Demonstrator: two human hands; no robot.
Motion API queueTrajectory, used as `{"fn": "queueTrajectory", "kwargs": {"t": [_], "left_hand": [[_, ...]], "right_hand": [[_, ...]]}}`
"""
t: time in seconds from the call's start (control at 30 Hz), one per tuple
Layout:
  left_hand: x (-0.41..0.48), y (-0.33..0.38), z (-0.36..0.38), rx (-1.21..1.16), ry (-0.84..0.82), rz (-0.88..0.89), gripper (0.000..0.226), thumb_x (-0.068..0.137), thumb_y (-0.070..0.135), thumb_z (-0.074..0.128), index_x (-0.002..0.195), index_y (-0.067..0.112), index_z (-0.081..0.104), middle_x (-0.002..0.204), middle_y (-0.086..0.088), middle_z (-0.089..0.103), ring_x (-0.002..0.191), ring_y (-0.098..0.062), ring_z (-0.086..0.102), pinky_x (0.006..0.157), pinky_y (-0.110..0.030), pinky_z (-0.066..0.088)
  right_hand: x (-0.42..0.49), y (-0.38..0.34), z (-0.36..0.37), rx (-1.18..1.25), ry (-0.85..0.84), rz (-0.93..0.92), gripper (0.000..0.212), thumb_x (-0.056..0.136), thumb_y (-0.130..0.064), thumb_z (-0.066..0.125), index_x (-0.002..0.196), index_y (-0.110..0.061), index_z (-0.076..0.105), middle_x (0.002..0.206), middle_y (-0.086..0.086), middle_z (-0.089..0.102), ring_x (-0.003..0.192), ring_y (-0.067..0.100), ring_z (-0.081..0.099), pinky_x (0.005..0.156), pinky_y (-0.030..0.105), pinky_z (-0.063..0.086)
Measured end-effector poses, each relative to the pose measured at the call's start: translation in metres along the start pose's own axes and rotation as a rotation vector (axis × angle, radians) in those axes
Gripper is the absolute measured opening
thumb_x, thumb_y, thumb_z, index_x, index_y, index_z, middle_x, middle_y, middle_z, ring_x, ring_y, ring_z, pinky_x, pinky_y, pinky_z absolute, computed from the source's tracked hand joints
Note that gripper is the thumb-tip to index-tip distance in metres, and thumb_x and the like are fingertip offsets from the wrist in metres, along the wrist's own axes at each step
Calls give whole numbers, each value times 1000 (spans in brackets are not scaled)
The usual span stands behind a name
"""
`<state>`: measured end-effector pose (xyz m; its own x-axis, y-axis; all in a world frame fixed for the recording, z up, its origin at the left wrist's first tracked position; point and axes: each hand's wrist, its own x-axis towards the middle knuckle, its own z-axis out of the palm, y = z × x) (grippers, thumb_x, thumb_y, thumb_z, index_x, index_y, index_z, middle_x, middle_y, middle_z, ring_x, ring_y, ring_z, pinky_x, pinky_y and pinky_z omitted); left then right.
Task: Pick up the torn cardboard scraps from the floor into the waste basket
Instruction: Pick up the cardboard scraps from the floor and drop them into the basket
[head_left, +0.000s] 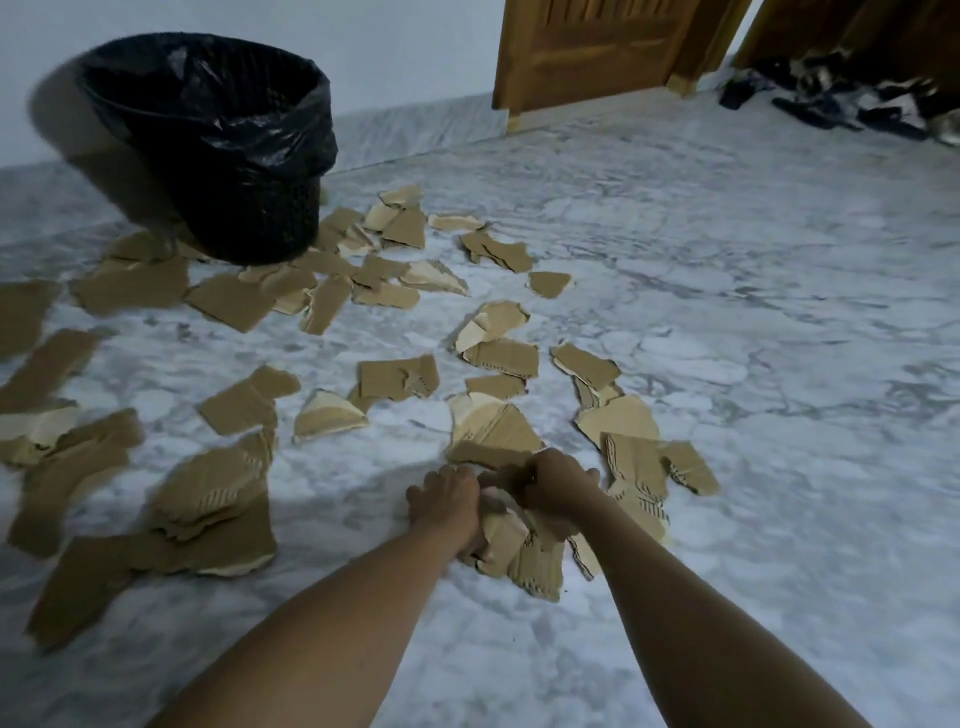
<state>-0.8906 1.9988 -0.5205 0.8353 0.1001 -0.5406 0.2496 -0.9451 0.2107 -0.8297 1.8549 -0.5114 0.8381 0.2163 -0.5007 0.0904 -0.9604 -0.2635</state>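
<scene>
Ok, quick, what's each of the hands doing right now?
Left hand: grips a bunch of cardboard scraps.
Right hand: grips scraps from the same bunch.

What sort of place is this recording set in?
Probably a room in a home, by a doorway: marble-patterned floor, a wooden door, what looks like footwear piled beside it, and a bag-lined waste basket among the cardboard scraps.
</scene>
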Motion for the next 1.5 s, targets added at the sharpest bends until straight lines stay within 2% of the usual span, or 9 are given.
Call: {"fn": "queueTrajectory", "kwargs": {"t": [0.17, 0.4, 0.53, 0.77, 0.93, 1.07, 1.2, 1.37, 1.5], "left_hand": [[18, -15, -21, -239, -77, 72, 36, 96, 24, 52, 129, 12, 46, 129, -13, 56, 115, -29, 55, 100, -39, 44], [1, 34, -39, 15, -463, 331, 35, 97, 23, 47, 128, 8, 55, 133, -14, 54, 117, -31, 54, 98, -41, 43], [-19, 58, 8, 117, -287, 391, 48, 93, 33, 54, 140, 22, 45, 150, -8, 25, 137, -36, 25, 106, -55, 28], [-36, 39, 49, -124, -71, 269, 94, 74, 28, 83, 144, 16, 21, 138, -14, 38, 123, -36, 45, 95, -47, 47], [-23, 29, 40, -151, -180, 210, 69, 76, 31, 81, 126, 12, 38, 124, -14, 57, 107, -33, 60, 83, -44, 53], [-16, 23, 30, -210, -110, 134, 36, 91, 35, 60, 119, 12, 59, 123, -10, 63, 113, -32, 59, 90, -40, 50], [-9, 15, 17, -144, -2, 103, 24, 85, 15, 58, 107, 13, 49, 121, -10, 57, 111, -31, 57, 81, -39, 50], [-1, 7, 10, -142, 25, 85, 29, 84, 14, 60, 106, 16, 41, 119, -11, 57, 106, -32, 60, 68, -34, 42], [3, 6, 9, -151, 9, 96, 29, 81, 15, 59, 100, 18, 39, 112, -10, 59, 100, -31, 61, 67, -35, 43]], "right_hand": [[-9, 33, -56, 379, 26, 89, 24, 92, -23, 65, 109, -7, 71, 98, 12, 71, 89, 27, 67, 85, 39, 54], [-31, 53, -29, 58, -367, 232, 35, 93, -34, 57, 118, -9, 64, 117, 13, 66, 108, 31, 62, 97, 44, 50], [-27, 50, 21, -184, -185, 120, 30, 95, -22, 51, 122, -10, 55, 136, 21, 49, 136, 41, 33, 108, 55, 36], [-40, 46, 16, 141, 22, 161, 42, 85, -26, 69, 114, -8, 46, 106, 13, 63, 91, 28, 59, 71, 34, 45], [-25, 66, -20, 259, 26, 323, 36, 85, -24, 70, 108, 3, 66, 98, 15, 68, 94, 31, 66, 69, 30, 46], [-11, 112, -11, 172, 41, 469, 48, 67, -40, 66, 108, -16, 63, 104, 6, 64, 96, 28, 62, 86, 38, 55], [-43, 82, -10, 134, 82, 422, 28, 86, -23, 66, 106, -40, 55, 105, 4, 40, 106, 32, 50, 89, 39, 45], [-40, 73, -4, 289, 228, 317, 44, 81, -18, 73, 113, -13, 44, 100, 9, 56, 85, 26, 54, 68, 35, 47], [-31, 92, -36, 642, 201, 444, 53, 70, -29, 87, 110, -1, 65, 101, 13, 70, 94, 30, 69, 78, 47, 60]]}}
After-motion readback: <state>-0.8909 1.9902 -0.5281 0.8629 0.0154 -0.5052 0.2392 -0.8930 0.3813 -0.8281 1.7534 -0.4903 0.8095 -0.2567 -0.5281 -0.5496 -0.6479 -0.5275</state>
